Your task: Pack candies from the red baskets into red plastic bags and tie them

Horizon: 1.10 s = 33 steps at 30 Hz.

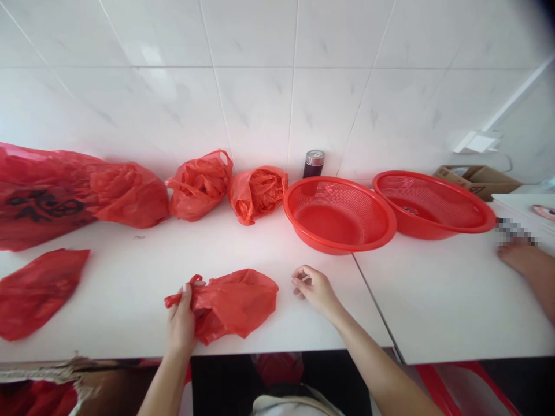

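My left hand (182, 318) is closed around the gathered handles of a red plastic bag (238, 300), which lies slack on the white table. Just past the bag's right end, my right hand (315, 289) hovers apart from it. Its fingers are curled with the thumb toward the fingertips, and anything between them is too small to make out. Beyond that hand stands a red plastic basin (338, 225) with perforated sides. A second red basin (433, 205) is to its right, with a small shiny thing inside.
Stuffed red bags (202, 185) line the tiled wall. A flat red bag (39, 292) lies at left. Behind the basins are a dark flask (313, 164) and a cardboard box (481, 180). Another person's hand (518, 254) rests at far right. A table seam (377, 306) runs forward.
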Each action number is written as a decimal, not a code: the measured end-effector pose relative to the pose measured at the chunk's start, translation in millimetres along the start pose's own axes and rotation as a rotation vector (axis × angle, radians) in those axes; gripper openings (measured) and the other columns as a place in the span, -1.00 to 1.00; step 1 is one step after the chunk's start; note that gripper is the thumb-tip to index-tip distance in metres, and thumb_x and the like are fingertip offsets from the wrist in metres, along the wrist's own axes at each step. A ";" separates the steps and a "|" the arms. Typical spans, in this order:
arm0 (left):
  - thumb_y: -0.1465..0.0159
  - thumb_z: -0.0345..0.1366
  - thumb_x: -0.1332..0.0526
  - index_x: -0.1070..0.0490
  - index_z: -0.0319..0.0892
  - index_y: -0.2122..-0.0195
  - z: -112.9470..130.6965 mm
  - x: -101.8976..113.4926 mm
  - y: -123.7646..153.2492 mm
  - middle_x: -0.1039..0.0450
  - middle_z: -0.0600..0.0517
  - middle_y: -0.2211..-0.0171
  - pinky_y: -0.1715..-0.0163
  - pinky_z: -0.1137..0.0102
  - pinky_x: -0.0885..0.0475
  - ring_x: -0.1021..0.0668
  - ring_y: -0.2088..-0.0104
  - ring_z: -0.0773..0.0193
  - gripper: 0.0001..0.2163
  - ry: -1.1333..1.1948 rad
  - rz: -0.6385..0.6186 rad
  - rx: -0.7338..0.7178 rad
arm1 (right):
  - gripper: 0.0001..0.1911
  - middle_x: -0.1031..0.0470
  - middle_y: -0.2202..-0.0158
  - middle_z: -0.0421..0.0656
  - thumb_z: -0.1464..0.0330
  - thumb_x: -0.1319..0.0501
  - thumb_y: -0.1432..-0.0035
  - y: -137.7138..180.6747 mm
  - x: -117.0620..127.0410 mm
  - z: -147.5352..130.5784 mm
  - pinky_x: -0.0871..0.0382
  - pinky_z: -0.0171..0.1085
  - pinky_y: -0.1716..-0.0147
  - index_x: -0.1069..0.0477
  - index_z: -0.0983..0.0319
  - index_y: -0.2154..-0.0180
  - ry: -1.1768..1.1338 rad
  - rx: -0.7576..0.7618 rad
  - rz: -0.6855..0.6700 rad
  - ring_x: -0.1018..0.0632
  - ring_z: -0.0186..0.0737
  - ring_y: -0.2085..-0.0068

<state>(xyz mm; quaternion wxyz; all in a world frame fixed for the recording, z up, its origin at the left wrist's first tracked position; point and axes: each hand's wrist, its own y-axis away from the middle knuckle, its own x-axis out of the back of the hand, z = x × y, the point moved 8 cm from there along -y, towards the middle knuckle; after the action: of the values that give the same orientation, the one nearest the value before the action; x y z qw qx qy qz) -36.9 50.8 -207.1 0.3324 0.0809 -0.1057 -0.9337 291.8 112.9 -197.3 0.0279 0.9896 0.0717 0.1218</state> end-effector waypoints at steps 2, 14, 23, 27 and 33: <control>-0.12 0.10 -0.22 -0.51 -0.16 0.24 25.3 -13.8 8.1 -0.53 0.03 0.37 0.40 0.44 -0.43 -0.54 0.37 0.22 -0.58 -0.094 -0.110 -0.042 | -0.83 -0.45 0.28 -0.16 0.28 -0.16 -0.15 2.4 -7.3 -29.1 -0.44 -0.32 0.45 -0.39 0.20 0.22 0.022 0.103 -0.037 -0.54 -0.30 0.36; -0.30 0.02 -0.04 -0.43 -0.08 0.09 155.3 -125.4 70.6 -0.33 0.14 0.63 0.48 0.45 -0.33 -0.40 0.55 0.31 -0.65 -0.374 -0.825 -0.253 | -0.84 -0.49 0.34 -0.23 0.25 -0.18 -0.21 -12.7 -30.0 -211.7 -0.35 -0.32 0.28 -0.38 0.21 0.32 -0.036 0.603 -0.172 -0.51 -0.32 0.27; -0.18 -0.15 -0.25 -0.53 -0.15 0.29 166.8 -140.2 80.0 -0.44 0.04 0.52 0.52 0.43 -0.30 -0.37 0.54 0.32 -0.80 -0.335 -0.996 -0.283 | -0.87 -0.48 0.23 -0.17 0.25 -0.18 -0.23 61.8 -22.7 -239.8 -0.31 -0.18 0.05 -0.47 0.12 0.30 0.229 0.902 -0.244 -0.48 -0.22 0.17; -0.10 -0.26 -0.25 -0.57 -0.10 0.33 165.7 -151.4 92.9 -0.51 -0.02 0.39 0.46 0.35 -0.35 -0.44 0.46 0.19 -0.86 -0.584 -1.052 -0.394 | -0.66 -0.43 0.03 -0.15 0.17 0.03 -0.35 20.5 -16.8 -215.5 -0.27 -0.16 -0.04 -0.34 0.06 -0.06 -0.024 0.643 -0.160 -0.45 -0.22 -0.01; 0.04 -0.55 -0.01 -0.34 -0.10 0.51 162.9 -151.4 82.4 -0.32 0.16 0.61 0.53 0.45 -0.21 -0.32 0.58 0.34 -0.78 -0.855 -0.654 -0.845 | -0.63 -0.39 0.41 -0.25 0.16 0.01 -0.33 -20.5 -38.8 -158.2 -0.35 -0.29 0.28 -0.31 0.10 -0.09 -0.053 0.381 -0.194 -0.42 -0.33 0.42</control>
<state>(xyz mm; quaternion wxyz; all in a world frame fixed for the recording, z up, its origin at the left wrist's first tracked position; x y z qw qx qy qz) 92.8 108.4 -17.0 -0.0348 -0.4040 0.1757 -0.8971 213.0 133.3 -54.7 -0.1464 0.9683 0.1874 0.0768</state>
